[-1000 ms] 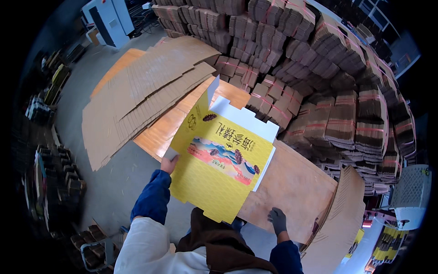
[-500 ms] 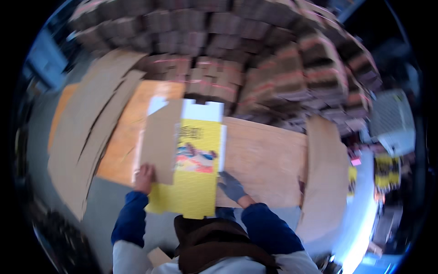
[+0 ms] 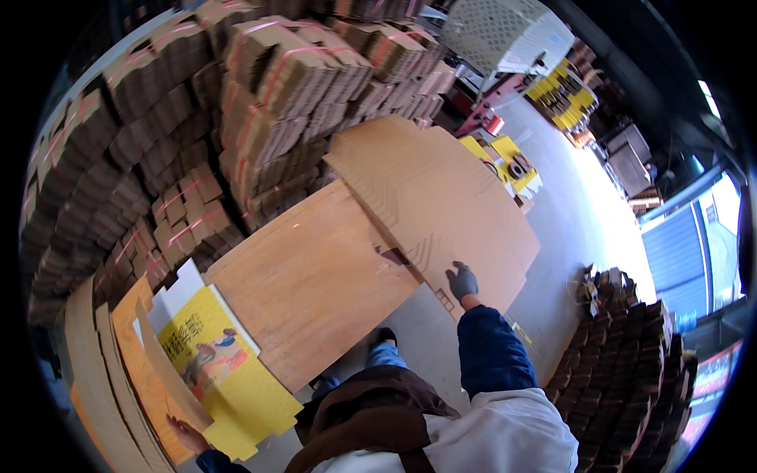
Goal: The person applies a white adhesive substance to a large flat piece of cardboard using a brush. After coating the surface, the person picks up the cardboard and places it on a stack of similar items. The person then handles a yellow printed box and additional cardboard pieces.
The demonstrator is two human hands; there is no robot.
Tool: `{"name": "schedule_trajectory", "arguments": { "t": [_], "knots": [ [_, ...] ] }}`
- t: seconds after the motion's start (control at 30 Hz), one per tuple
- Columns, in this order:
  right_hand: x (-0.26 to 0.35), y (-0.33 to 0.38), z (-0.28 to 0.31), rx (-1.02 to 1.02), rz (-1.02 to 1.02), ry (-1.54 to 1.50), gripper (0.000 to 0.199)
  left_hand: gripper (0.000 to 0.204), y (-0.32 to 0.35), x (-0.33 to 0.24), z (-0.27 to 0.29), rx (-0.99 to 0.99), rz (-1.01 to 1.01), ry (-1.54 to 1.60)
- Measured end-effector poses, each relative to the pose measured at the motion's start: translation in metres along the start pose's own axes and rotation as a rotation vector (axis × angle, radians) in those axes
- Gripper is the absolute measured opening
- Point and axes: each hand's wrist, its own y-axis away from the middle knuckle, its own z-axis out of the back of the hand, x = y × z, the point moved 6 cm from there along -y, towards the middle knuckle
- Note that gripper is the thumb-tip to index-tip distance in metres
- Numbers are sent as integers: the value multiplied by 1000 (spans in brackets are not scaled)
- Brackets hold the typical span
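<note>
A yellow printed cardboard sheet [image 3: 225, 370] with a white flap lies at the lower left on a plywood table [image 3: 315, 276]. My left hand [image 3: 185, 433] grips a plain brown cardboard strip [image 3: 169, 370] lying over the yellow sheet's left side. My right hand [image 3: 463, 281], in a dark glove, reaches out to the right and rests flat on a large brown die-cut cardboard sheet [image 3: 441, 197] that leans beside the table.
Strapped bundles of folded brown cartons [image 3: 260, 102] are piled high behind the table. More brown sheets [image 3: 95, 378] stand at the far left. A dark stack [image 3: 623, 355] sits at the right, yellow printed sheets [image 3: 505, 162] lie on the grey floor [image 3: 576, 213] beyond.
My view has swung to the right. The yellow sheet now lies at my left with the brown strip on it, and my right hand has left it and reached the big brown sheet.
</note>
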Motion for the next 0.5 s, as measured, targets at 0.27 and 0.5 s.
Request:
{"name": "schedule_trajectory", "arguments": {
  "t": [0.27, 0.5],
  "knots": [
    [-311, -35, 26, -121, -807, -218, 70, 12, 136, -307, -129, 305, -237, 351],
    [-374, -31, -11, -18, -990, -906, 48, 17, 258, -569, -285, 802, -665, 232]
  ]
}}
